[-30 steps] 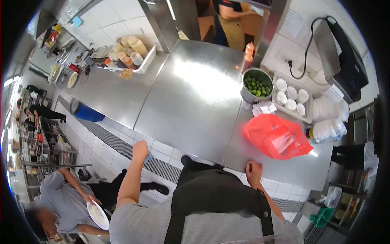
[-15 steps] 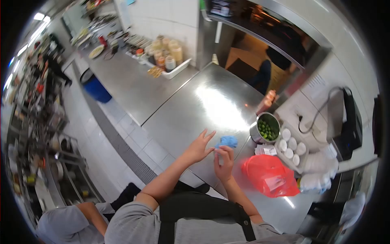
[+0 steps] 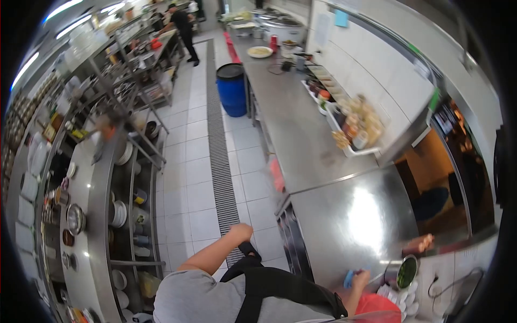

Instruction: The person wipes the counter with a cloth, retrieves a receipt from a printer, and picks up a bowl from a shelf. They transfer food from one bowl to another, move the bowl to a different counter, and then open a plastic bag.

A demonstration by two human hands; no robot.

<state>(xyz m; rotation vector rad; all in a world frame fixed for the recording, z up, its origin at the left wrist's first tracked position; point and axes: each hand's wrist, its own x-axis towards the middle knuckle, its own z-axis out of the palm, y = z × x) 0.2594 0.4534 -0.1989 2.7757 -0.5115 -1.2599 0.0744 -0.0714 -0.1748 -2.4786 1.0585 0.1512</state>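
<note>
My right hand (image 3: pixel 361 280) is closed on a crumpled blue cloth (image 3: pixel 349 278) at the near edge of the steel counter (image 3: pixel 328 231). Over the tiled floor, left of the counter, my left hand (image 3: pixel 240 232) hangs in a loose fist with nothing visible in it. Beside the right hand, a red plastic bag (image 3: pixel 377 304) is partly cut off by my body. A steel pot (image 3: pixel 407 272) of green fruit stands just beyond it, near several white cups (image 3: pixel 412 308).
A blue barrel (image 3: pixel 232 91) stands on the floor by a floor drain (image 3: pixel 218 167). Sauce bottles fill a white tray (image 3: pixel 366 152) on the long counter. Steel shelving (image 3: pixel 132 210) with dishes lines the left. A person in dark clothes (image 3: pixel 183 29) stands far off.
My view has swung left along the aisle. The blue cloth, lying on the counter before, is now in my right hand. My left hand has moved away from the right and closed.
</note>
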